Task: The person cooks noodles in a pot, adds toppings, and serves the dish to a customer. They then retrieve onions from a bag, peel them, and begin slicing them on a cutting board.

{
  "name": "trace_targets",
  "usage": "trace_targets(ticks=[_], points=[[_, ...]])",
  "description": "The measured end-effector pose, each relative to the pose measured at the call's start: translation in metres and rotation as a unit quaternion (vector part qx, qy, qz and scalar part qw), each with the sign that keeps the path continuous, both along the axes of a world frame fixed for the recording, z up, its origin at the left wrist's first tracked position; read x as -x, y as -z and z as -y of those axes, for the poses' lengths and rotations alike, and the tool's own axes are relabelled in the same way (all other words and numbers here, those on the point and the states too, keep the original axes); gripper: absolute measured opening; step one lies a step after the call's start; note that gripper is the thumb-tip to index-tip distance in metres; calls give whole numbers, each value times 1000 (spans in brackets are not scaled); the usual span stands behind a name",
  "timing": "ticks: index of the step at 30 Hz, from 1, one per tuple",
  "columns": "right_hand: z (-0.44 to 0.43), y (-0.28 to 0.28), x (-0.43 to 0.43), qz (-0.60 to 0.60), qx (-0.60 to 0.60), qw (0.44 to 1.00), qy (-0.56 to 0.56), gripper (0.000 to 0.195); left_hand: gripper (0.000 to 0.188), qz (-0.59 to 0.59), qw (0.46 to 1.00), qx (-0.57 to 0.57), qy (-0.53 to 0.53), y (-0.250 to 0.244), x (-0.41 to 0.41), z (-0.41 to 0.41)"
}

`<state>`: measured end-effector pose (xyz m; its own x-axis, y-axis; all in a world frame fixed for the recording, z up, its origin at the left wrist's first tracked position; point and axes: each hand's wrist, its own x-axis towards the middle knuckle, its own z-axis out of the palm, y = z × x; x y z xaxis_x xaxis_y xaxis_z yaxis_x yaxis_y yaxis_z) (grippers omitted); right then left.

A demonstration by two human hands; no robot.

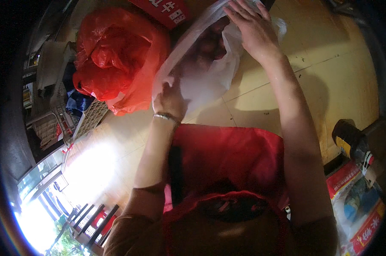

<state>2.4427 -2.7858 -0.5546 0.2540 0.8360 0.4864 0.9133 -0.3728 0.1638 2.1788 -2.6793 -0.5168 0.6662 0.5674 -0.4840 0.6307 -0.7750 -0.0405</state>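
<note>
A translucent white plastic bag point(205, 83) lies tilted on the tiled floor, its mouth spread wide. Dark reddish, rounded items point(210, 46) show inside it; their kind is unclear. My left hand point(171, 99), with a bracelet at the wrist, grips the near left part of the bag's rim. At the far right side of the mouth, my right hand point(252, 27) rests against the plastic with its fingers extended; whether it pinches the film cannot be told. A crumpled red plastic bag point(116, 60) stands just left of the white one, close against it.
A red printed box point(162, 11) sits behind the bags. Crates and a rack point(92, 116) line the left. At right are a dark bottle point(346, 137) and a printed plastic package point(356, 204). A red apron point(228, 156) covers my front.
</note>
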Motion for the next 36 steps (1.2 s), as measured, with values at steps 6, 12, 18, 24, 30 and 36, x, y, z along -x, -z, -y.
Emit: trace_targets(ticks=[6, 12, 18, 24, 30, 36], points=[[-40, -51, 72, -393, 60, 894, -204, 16, 35, 5, 965, -189, 182, 5, -1, 27], [-20, 60, 53, -407, 3, 905, 129, 26, 48, 183, 960, -96, 190, 106, -78, -45], [62, 10, -40, -140, 64, 957, 245, 82, 71, 72, 952, 145, 260, 14, -68, -31], [44, -70, -7, -349, 31, 882, 314, 75, 42, 58, 814, 535, 221, 30, -28, 36], [36, -107, 14, -385, 83, 877, 274, 80, 23, 337, 884, 286, 154, 81, -129, -6], [60, -72, 4, -382, 112, 896, 196, 89, 22, 371, 900, 130, 187, 117, -204, -30]])
